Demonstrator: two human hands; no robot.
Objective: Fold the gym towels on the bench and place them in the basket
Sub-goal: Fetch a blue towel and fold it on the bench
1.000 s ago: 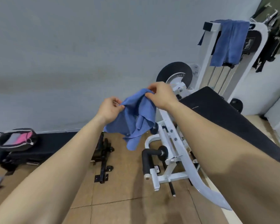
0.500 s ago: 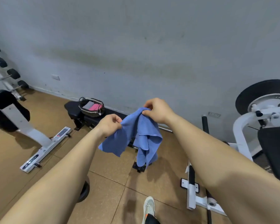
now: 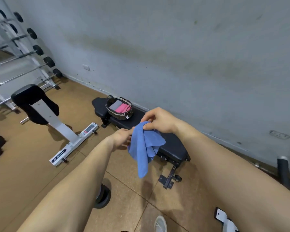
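Note:
A blue towel (image 3: 145, 148) hangs bunched in front of me, its lower corner pointing down. My right hand (image 3: 159, 122) pinches its top edge. My left hand (image 3: 121, 138) is at the towel's left edge with its fingers against the cloth; whether they pinch it is unclear. Behind the towel, a black flat bench (image 3: 172, 144) runs along the wall. A dark wicker basket (image 3: 120, 115) stands on the bench's left end, holding a folded grey towel (image 3: 115, 104) and a folded pink towel (image 3: 121, 108).
A white-framed machine with a black pad (image 3: 33, 102) stands on the floor at left, with a barbell rack (image 3: 23, 52) behind it. A black weight plate (image 3: 103, 196) lies under my left forearm. My shoe (image 3: 160, 223) and white equipment (image 3: 225, 221) are at the bottom.
The view has swung left and moved closer to the bench and basket. My hands have come together, and the towel now hangs narrower from my right hand.

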